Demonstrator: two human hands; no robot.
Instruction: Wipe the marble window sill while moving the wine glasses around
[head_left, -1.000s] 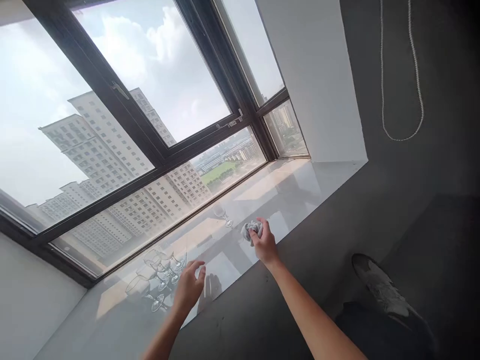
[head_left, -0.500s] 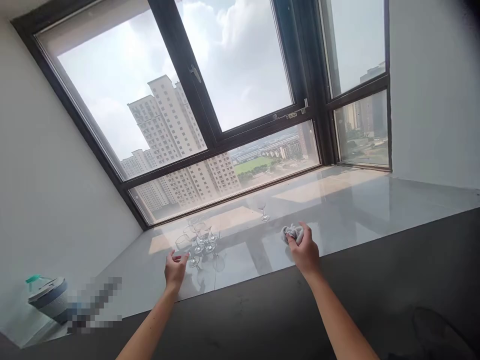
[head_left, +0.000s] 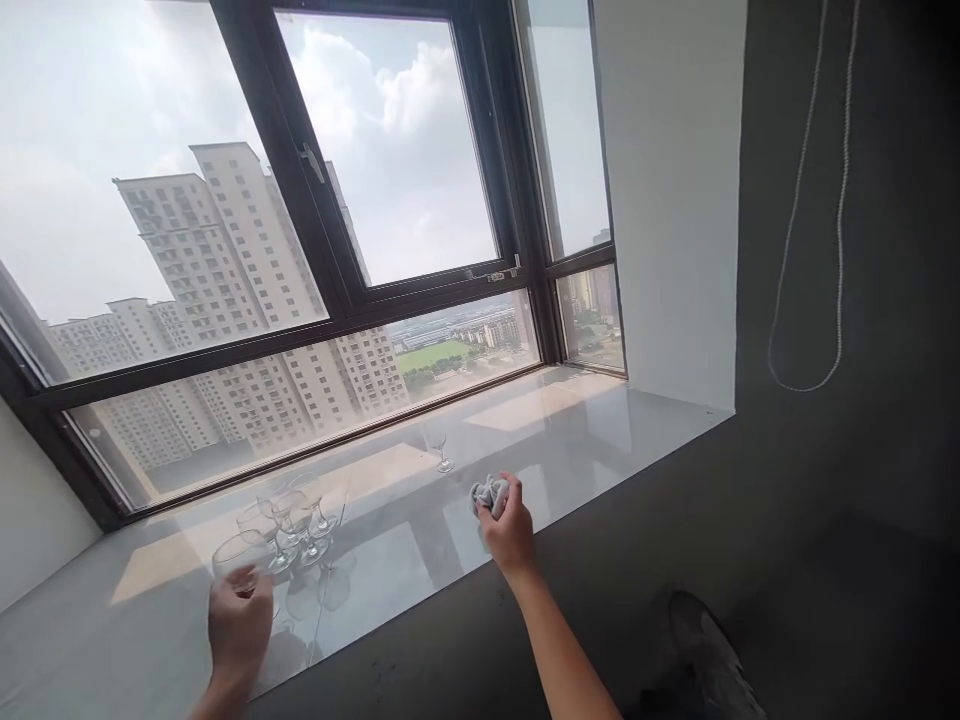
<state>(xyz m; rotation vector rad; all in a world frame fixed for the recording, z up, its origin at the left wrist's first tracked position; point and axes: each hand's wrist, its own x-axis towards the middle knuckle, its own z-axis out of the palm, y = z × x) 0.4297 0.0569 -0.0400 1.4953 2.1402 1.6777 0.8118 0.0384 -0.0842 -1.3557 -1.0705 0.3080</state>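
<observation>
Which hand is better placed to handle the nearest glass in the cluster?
Left, likely: the left hand is at that glass, though its grip is blurred; the right hand holds a cloth farther away.

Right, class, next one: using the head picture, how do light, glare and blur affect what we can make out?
Head view: bright daylight through the window, the wall below the sill dark; head view: reflections on the glossy sill, making the clear glasses hard to separate; head view: left hand blurred, right hand crisper.

Pale sill (head_left: 592, 430) below dark-framed window (head_left: 330, 250)
</observation>
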